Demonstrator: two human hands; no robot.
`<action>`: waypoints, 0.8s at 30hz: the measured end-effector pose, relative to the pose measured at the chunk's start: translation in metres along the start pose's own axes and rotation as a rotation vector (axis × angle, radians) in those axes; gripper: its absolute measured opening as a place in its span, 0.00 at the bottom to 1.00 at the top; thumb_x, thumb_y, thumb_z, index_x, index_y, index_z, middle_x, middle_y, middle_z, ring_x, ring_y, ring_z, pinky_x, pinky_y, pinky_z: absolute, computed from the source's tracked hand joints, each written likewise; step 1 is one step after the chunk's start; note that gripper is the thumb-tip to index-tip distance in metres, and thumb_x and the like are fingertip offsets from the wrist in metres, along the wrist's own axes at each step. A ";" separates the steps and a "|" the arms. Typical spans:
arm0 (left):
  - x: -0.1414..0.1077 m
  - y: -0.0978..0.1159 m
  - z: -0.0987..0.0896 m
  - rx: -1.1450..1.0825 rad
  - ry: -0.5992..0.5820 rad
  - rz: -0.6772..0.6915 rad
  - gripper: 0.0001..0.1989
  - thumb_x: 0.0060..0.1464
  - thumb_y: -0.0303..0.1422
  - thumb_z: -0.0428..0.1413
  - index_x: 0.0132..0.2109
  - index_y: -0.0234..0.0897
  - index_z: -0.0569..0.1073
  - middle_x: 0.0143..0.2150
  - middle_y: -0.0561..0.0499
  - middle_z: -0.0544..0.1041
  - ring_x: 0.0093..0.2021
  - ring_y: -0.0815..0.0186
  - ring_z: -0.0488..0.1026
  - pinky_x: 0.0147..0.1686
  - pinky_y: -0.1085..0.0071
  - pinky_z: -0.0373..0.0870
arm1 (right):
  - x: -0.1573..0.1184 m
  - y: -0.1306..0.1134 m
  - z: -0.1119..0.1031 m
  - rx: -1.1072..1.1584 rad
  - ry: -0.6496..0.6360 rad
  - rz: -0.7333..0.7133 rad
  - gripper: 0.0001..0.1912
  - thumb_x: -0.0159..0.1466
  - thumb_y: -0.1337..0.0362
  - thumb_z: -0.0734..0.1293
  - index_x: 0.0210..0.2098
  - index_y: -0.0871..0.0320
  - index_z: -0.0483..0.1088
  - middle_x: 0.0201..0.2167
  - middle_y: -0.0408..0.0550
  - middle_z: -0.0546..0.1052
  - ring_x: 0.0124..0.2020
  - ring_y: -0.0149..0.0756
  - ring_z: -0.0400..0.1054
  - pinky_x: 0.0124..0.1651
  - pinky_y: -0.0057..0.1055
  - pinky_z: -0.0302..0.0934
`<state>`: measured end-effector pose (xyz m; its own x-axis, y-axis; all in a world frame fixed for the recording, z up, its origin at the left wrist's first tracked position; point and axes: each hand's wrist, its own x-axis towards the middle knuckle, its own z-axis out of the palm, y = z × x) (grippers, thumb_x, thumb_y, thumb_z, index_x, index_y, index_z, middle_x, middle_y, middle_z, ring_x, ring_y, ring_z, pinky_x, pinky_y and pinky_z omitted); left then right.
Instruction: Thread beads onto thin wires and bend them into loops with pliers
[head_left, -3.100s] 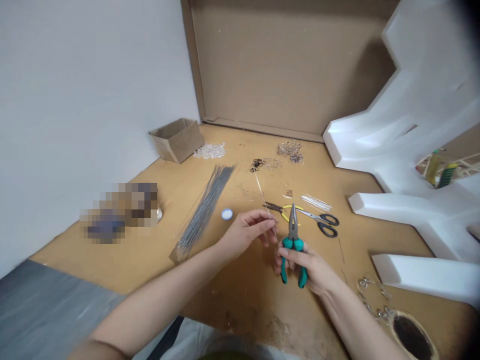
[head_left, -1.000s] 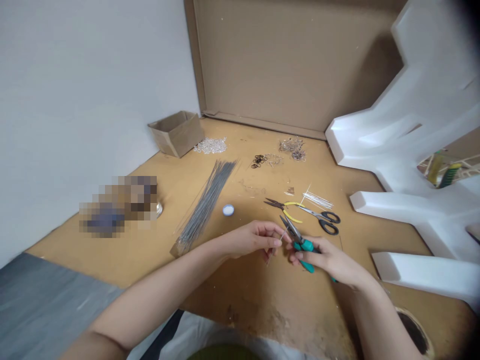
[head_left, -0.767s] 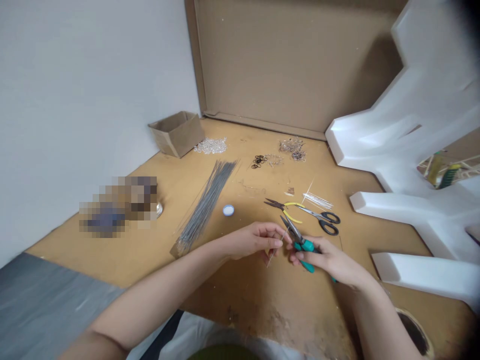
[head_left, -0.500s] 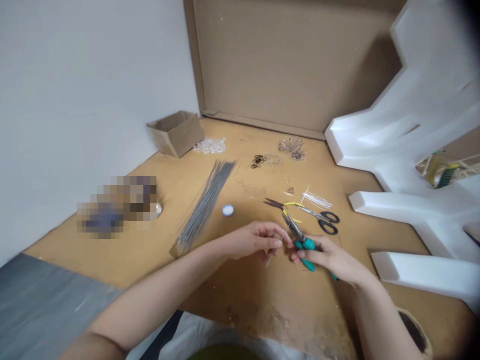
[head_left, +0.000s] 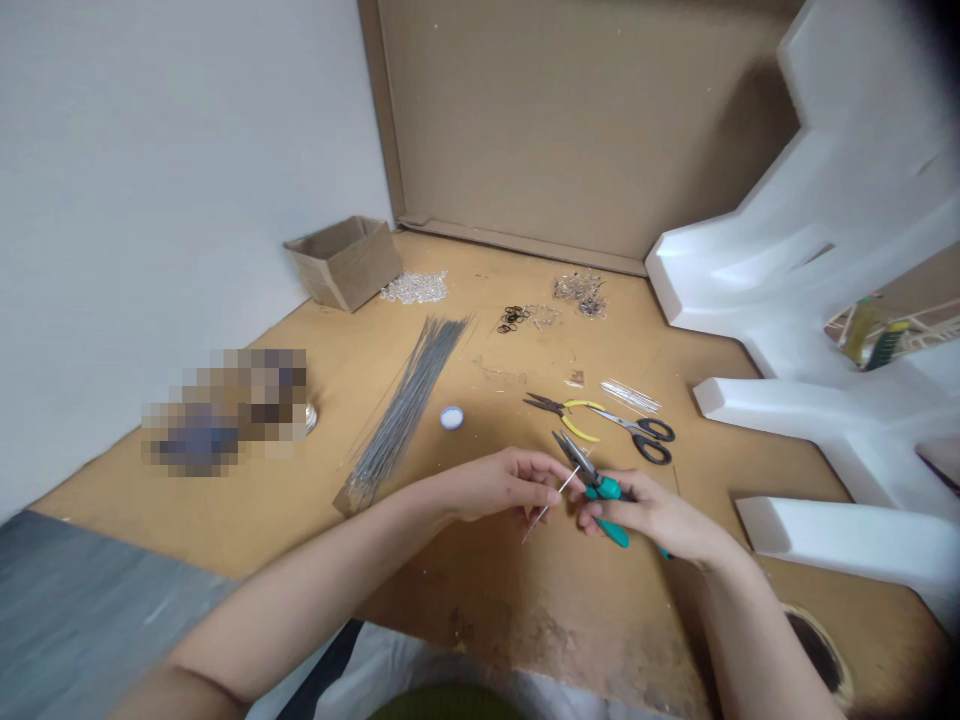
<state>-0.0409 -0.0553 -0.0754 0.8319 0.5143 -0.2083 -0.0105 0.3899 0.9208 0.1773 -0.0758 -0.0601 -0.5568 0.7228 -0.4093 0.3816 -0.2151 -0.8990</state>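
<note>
My left hand (head_left: pixel 517 485) pinches a thin, straight piece of wire (head_left: pixel 534 523) between thumb and fingers, its lower end pointing down and left. In my right hand (head_left: pixel 637 508) are long-nose pliers with teal handles (head_left: pixel 611 490), their jaws pointing up and left. The wire's upper end lies against or just beside those jaws; whether they clamp it I cannot tell. Just beyond the hands lie yellow-handled pliers (head_left: pixel 574 413) with their handles spread. Black-handled scissors (head_left: pixel 645 434) touch or overlap them on the right.
A bundle of grey wires (head_left: pixel 409 410) lies left of centre beside a small round white lid (head_left: pixel 451 418). Farther back are a cardboard box (head_left: pixel 346 268), clear beads (head_left: pixel 415 287), black rings (head_left: pixel 513 319) and tangled wire pieces (head_left: pixel 581 290). White foam (head_left: pixel 757 400) juts in from the right, near short silver wires (head_left: pixel 630 396).
The wire in my left hand has shifted slightly down and left, with its upper end now lower by the pliers' jaws. A thin wire over the scissors no longer shows. The view has shifted slightly.
</note>
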 end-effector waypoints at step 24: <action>0.001 -0.004 -0.002 -0.084 -0.036 -0.020 0.17 0.50 0.34 0.56 0.47 0.34 0.70 0.23 0.56 0.68 0.19 0.76 0.66 0.19 0.79 0.66 | 0.002 -0.002 0.005 -0.046 0.052 0.031 0.07 0.56 0.65 0.61 0.25 0.62 0.67 0.21 0.44 0.70 0.21 0.27 0.61 0.22 0.24 0.55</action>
<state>-0.0407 -0.0546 -0.0795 0.8520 0.4783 -0.2127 -0.0391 0.4634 0.8853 0.1720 -0.0772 -0.0594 -0.5058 0.7496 -0.4269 0.4320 -0.2082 -0.8775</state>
